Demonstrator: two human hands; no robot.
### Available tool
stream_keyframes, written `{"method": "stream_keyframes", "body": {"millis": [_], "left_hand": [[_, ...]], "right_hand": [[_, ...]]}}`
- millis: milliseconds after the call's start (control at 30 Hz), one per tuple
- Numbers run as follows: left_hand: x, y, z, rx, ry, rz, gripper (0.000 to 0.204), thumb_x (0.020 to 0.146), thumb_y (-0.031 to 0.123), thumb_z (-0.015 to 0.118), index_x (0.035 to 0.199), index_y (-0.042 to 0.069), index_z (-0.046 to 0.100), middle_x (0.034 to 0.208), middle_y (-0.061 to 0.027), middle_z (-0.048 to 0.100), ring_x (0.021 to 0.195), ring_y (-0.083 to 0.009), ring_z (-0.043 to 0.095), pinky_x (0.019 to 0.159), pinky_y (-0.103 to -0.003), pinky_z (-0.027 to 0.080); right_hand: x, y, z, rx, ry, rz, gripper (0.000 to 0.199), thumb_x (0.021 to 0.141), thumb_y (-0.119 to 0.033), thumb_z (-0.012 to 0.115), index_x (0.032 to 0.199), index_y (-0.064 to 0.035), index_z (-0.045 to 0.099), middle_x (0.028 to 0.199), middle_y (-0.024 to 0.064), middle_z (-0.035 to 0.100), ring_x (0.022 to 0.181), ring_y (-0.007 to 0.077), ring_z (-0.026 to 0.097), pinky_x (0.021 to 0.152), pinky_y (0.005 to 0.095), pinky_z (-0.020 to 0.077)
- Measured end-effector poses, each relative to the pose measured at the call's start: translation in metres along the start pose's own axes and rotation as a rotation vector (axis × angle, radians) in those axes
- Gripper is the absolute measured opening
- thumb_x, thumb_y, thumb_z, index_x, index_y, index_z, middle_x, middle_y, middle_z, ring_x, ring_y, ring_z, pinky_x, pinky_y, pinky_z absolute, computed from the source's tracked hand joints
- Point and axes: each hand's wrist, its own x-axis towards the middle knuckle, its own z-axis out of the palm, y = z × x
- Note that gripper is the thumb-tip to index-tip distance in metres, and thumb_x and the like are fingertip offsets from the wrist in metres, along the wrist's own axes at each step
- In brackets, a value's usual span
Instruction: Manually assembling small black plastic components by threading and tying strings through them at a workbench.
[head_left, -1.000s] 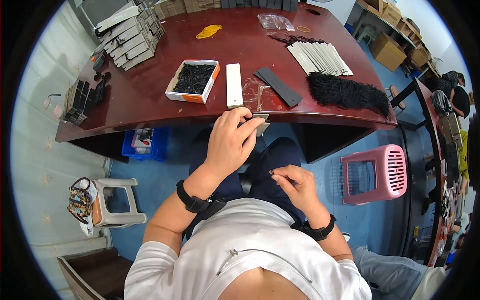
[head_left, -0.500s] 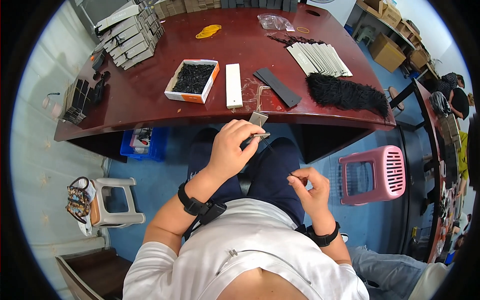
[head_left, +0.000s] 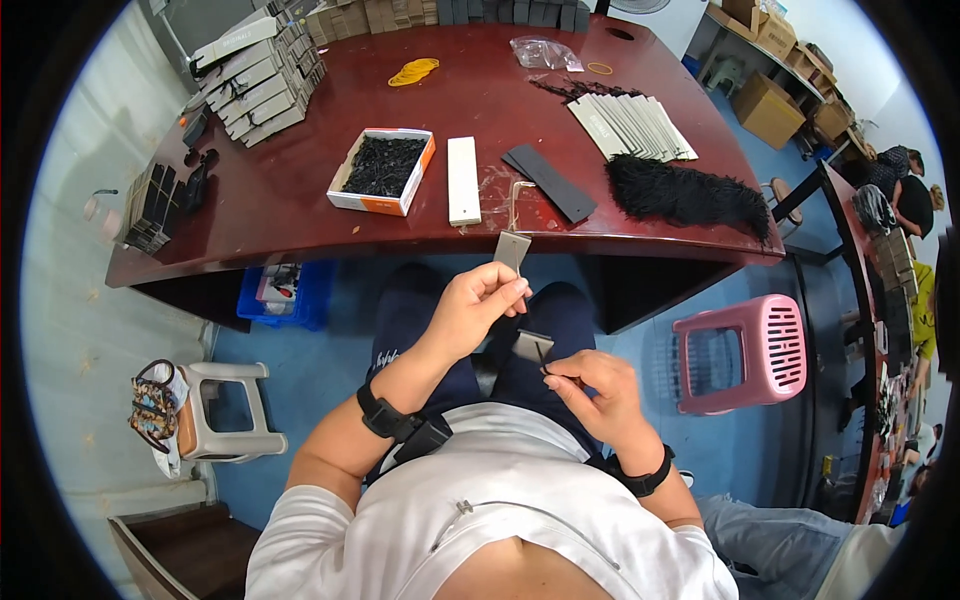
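Observation:
Over my lap, my left hand (head_left: 482, 306) is closed in a pinch at the lower end of a grey card tag (head_left: 513, 249), which rises toward the table edge. Just behind that tag, a bent metal wire hook (head_left: 515, 200) sticks out at the edge. My right hand (head_left: 597, 394), lower and to the right, pinches a thin black cord (head_left: 542, 356) between thumb and fingers. At the cord's far end a second grey card tag (head_left: 533, 345) sits tilted in front of my thigh, apart from my left hand.
The dark red table (head_left: 400, 235) bears an open box of black cords (head_left: 381, 167), a white strip (head_left: 463, 180), dark grey strips (head_left: 550, 183), fanned grey cards (head_left: 632, 127), a black cord bundle (head_left: 688, 200) and card stacks (head_left: 262, 85). A pink stool (head_left: 745, 352) stands right, a beige stool (head_left: 232, 410) left.
My right hand has moved left and slightly down, and a grey tag now hangs by its cord, away from my left hand. My left hand has lowered slightly and pinches nearer the upper tag.

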Motion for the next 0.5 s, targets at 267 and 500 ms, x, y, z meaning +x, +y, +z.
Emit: {"method": "stream_keyframes", "body": {"millis": [267,500], "left_hand": [[0.004,0.009,-0.017,-0.336,0.081,-0.065,0.018,0.094,0.020,0.053,0.089,0.006,0.061,0.084,0.0007,0.060,0.079,-0.0066,0.055,0.075,-0.022,0.045],[0.003,0.019,-0.008,-0.808,0.014,-0.136,0.018,0.096,0.018,0.049,0.100,0.005,0.060,0.107,-0.0095,0.064,0.092,-0.0127,0.060,0.085,-0.026,0.047]], "right_hand": [[0.012,-0.001,0.006,-0.026,0.090,0.111,0.011,0.081,-0.002,0.063,0.092,-0.0012,0.065,0.074,0.0102,0.062,0.065,0.0234,0.060,0.056,0.0300,0.0464],[0.021,0.026,0.019,-0.020,0.051,0.132,0.022,0.083,0.006,0.054,0.100,-0.0030,0.063,0.076,0.0098,0.062,0.068,0.0216,0.062,0.062,0.0295,0.0497]]}}
